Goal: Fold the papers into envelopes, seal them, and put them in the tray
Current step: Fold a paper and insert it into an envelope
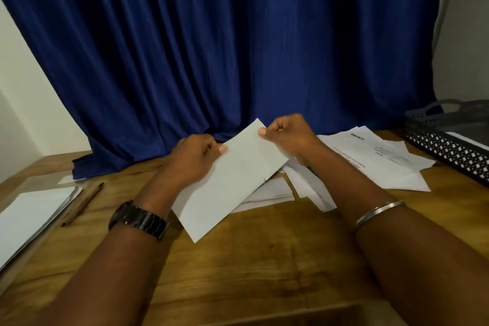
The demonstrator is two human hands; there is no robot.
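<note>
Gripping one envelope (pixel 232 174), two hands, left hand (pixel 191 160), right hand (pixel 288 137)

Loose papers (pixel 383 164) lie between the bare table (pixel 264 259) and tray (pixel 449 151).

"and more" on printed sheet (pixel 381 160)

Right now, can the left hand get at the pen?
Likely yes, once freed: the left hand pinches the envelope together with the right hand, but only bare table lies between it and the pen.
</note>
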